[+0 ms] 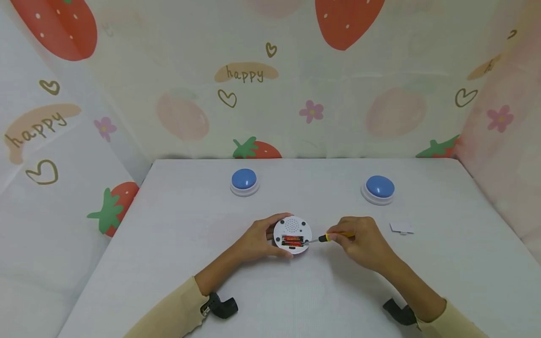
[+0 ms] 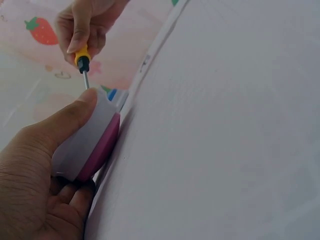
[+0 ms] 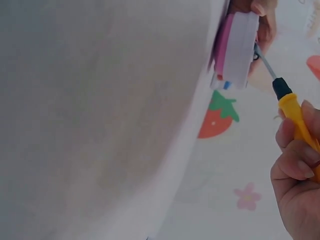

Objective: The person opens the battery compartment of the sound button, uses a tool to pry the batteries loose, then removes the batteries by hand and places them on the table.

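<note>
My left hand (image 1: 258, 240) grips a round white button device (image 1: 291, 226) by its rim, its underside facing up. Two red batteries (image 1: 292, 239) lie in the uncovered compartment there. In the left wrist view the device's far side shows a pink dome (image 2: 100, 150), tilted close over the table. My right hand (image 1: 359, 239) holds a yellow and black screwdriver (image 3: 292, 110) by its handle. The screwdriver's metal tip reaches the right end of the lower battery, at the compartment's edge.
Two blue-topped buttons stand towards the back of the white table (image 1: 190, 197): one button (image 1: 244, 179) left of centre, the other button (image 1: 379, 188) to the right. A small white cover (image 1: 401, 228) lies right of my right hand. Strawberry-printed cloth walls (image 1: 270, 112) rise behind and at both sides.
</note>
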`<state>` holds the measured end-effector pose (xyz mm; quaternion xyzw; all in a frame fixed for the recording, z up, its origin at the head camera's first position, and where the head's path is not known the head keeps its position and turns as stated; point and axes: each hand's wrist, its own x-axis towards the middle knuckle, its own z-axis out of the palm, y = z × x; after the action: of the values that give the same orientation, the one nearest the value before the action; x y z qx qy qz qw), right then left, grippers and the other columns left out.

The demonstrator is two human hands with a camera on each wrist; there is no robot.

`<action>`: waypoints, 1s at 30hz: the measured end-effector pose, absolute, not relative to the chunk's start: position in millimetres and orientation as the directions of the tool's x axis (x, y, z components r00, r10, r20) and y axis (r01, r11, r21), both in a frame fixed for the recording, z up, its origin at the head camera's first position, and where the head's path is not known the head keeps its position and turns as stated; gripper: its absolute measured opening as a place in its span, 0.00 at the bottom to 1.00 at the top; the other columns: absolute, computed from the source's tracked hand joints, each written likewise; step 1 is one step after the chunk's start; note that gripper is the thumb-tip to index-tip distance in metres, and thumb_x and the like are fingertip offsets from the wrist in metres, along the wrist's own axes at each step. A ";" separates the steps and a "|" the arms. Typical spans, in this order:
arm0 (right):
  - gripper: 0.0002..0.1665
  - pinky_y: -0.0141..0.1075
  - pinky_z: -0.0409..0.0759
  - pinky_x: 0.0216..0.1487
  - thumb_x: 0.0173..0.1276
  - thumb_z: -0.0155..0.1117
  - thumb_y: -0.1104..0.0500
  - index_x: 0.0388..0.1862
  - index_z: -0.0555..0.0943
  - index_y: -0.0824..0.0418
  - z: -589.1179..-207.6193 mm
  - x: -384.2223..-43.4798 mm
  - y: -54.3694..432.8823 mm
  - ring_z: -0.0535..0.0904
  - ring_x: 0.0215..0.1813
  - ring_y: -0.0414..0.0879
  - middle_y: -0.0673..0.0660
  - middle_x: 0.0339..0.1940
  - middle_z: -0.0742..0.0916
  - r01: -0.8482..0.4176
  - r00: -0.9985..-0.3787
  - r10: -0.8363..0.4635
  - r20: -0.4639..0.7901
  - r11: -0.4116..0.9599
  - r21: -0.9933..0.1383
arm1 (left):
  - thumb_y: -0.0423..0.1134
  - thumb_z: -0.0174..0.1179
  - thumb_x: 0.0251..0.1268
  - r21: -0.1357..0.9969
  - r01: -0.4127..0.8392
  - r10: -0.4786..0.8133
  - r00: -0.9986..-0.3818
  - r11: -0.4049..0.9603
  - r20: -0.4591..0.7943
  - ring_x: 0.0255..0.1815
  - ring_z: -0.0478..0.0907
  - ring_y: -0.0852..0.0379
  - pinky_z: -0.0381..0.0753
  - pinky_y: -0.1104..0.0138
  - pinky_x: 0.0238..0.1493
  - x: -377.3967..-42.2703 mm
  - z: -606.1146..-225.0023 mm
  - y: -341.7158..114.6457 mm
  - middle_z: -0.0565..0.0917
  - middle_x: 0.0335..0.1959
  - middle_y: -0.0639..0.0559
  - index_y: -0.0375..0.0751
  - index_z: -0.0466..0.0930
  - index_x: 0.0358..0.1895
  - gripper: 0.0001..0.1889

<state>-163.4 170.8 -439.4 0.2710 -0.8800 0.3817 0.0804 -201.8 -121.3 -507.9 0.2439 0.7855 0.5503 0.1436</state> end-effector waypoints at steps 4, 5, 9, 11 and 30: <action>0.09 0.31 0.80 0.30 0.60 0.74 0.71 0.34 0.92 0.58 -440.1 -163.5 171.3 0.77 0.29 0.40 0.48 0.28 0.89 -0.508 -0.859 -0.399 0.321 0.577 -0.640 | 0.39 0.84 0.43 0.931 0.230 0.540 -0.840 0.283 0.044 0.64 0.77 0.57 0.76 0.69 0.64 -201.8 -507.2 -121.1 0.77 0.67 0.54 0.55 0.68 0.74 0.50; 0.09 0.31 0.80 0.30 0.61 0.74 0.71 0.34 0.92 0.58 -440.4 -163.6 171.3 0.77 0.29 0.41 0.48 0.28 0.89 -0.498 -0.864 -0.394 0.313 0.580 -0.645 | 0.39 0.84 0.42 0.930 0.231 0.540 -0.841 0.286 0.043 0.64 0.77 0.57 0.76 0.69 0.64 -201.8 -507.1 -121.2 0.77 0.67 0.54 0.56 0.68 0.74 0.50; 0.08 0.31 0.80 0.31 0.62 0.74 0.70 0.34 0.92 0.57 -440.9 -163.1 171.3 0.77 0.29 0.41 0.48 0.28 0.89 -0.474 -0.877 -0.381 0.293 0.587 -0.656 | 0.40 0.85 0.42 0.929 0.232 0.541 -0.840 0.289 0.042 0.64 0.77 0.57 0.76 0.69 0.64 -202.3 -507.6 -121.3 0.77 0.67 0.55 0.56 0.68 0.74 0.51; 0.08 0.31 0.80 0.31 0.62 0.74 0.70 0.34 0.92 0.58 -440.6 -162.7 171.1 0.77 0.30 0.42 0.48 0.28 0.89 -0.468 -0.880 -0.378 0.287 0.591 -0.657 | 0.39 0.85 0.42 0.929 0.230 0.541 -0.840 0.289 0.040 0.64 0.77 0.57 0.76 0.69 0.63 -202.6 -508.3 -121.3 0.77 0.67 0.55 0.56 0.68 0.74 0.51; 0.09 0.31 0.80 0.27 0.59 0.77 0.68 0.38 0.92 0.57 -430.2 -156.7 168.7 0.75 0.29 0.34 0.42 0.29 0.85 -0.634 -0.771 -0.494 0.401 0.647 -0.423 | 0.39 0.84 0.42 0.936 0.212 0.538 -0.842 0.281 0.029 0.63 0.78 0.58 0.77 0.69 0.62 -201.4 -507.2 -120.8 0.76 0.67 0.54 0.53 0.67 0.75 0.51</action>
<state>-156.7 168.7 -430.2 0.3138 -0.8987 0.2795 0.1258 -201.4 -120.8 -507.2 0.2384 0.7865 0.5502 0.1482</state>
